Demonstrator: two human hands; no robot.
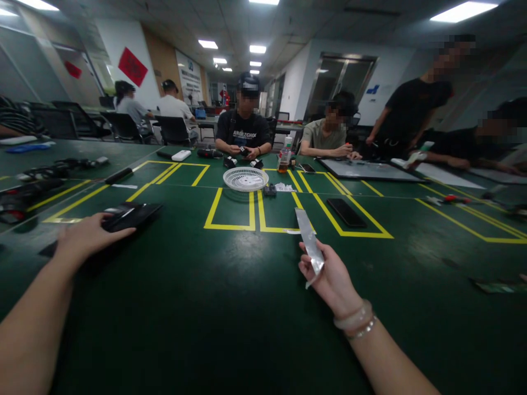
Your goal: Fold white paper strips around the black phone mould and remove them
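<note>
My left hand (84, 238) is over a glossy black flat pouch (142, 213) at the left of the green table, thumb stretched along its near side and fingers curled on its top. Part of the pouch is hidden under the palm. In my right hand (329, 274) a narrow silver foil-like strip (308, 238) is pinched between thumb and fingers, tilted up and away from me above the table. A bracelet (356, 318) circles the right wrist.
A white slotted basket (246, 180) stands mid-table, with a small black part (270, 190) beside it. A black phone-like slab (346, 212) lies within yellow tape (366, 235). Dark tools (28, 197) lie far left. A bottle (284, 159) stands before people seated opposite.
</note>
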